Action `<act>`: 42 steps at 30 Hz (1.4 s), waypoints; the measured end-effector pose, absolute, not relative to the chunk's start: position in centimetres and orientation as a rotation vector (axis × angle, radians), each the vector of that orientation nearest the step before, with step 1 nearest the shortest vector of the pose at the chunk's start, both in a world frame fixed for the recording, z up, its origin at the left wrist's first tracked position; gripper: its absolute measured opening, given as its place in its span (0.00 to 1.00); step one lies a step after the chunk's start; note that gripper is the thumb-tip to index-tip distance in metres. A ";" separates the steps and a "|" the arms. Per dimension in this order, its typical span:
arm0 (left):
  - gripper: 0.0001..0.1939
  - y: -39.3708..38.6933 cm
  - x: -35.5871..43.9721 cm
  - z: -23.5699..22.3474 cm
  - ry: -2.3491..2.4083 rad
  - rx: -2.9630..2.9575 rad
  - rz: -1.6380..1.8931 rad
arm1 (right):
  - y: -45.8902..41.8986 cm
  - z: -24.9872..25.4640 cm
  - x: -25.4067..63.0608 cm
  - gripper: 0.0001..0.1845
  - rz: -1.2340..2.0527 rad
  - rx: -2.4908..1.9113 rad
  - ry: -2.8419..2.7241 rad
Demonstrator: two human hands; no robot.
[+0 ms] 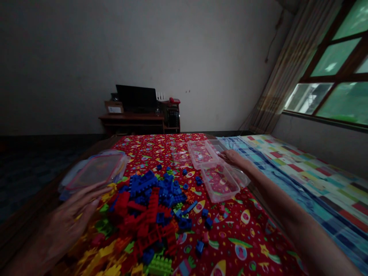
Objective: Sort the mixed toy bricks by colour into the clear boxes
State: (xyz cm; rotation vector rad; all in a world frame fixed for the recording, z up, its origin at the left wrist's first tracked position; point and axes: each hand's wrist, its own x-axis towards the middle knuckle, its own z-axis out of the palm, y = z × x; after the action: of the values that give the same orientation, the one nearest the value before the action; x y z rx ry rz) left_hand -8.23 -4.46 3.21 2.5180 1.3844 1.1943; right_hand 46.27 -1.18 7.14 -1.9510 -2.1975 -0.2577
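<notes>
My left hand (67, 220) is at the lower left, its fingers stretched out over the edge of a heap of toy building bricks. Yellow bricks (110, 191) lie by its fingertips, and a stack of clear plastic lids (96, 172) is just beyond. Red bricks (143, 222) and blue bricks (161, 188) fill the middle of the heap. My right hand (232, 157) reaches to a group of clear plastic boxes, fingers bent at the rim of a clear plastic box (214, 151). Another clear box (220, 184) stands in front of it. The right fingertips are small and partly blurred.
A red patterned cloth (244, 237) lies under the bricks, with loose blue bricks (199, 247) scattered on it. To the right is a bed with a checked cover (287, 165). A desk (132, 119) with a monitor (136, 99) stands at the far wall.
</notes>
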 end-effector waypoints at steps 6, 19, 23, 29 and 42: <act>0.14 -4.8 -8.0 3.2 1.395 2.523 1.206 | 1.1 6.9 46.4 0.28 -0.151 -2.072 -2.291; 0.16 -4.5 -8.5 2.9 1.315 2.610 1.228 | -3.0 8.3 46.0 0.26 -0.214 -1.978 -2.030; 0.16 -4.6 -8.6 2.8 1.348 2.560 1.205 | -7.5 6.9 46.8 0.21 -0.273 -1.984 -1.968; 0.16 -4.8 -8.0 2.9 1.352 2.513 1.190 | -11.4 5.2 45.7 0.15 0.196 -1.808 -2.079; 0.16 -5.3 -7.6 3.9 1.401 2.559 1.092 | -11.4 5.2 44.5 0.19 -0.100 -1.732 -2.034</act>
State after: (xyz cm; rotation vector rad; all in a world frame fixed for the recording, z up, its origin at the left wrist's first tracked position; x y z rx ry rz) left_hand -7.62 -5.27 3.90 2.5594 1.4011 1.0924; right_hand 44.46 -11.44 5.24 -1.7323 -2.0337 -0.0997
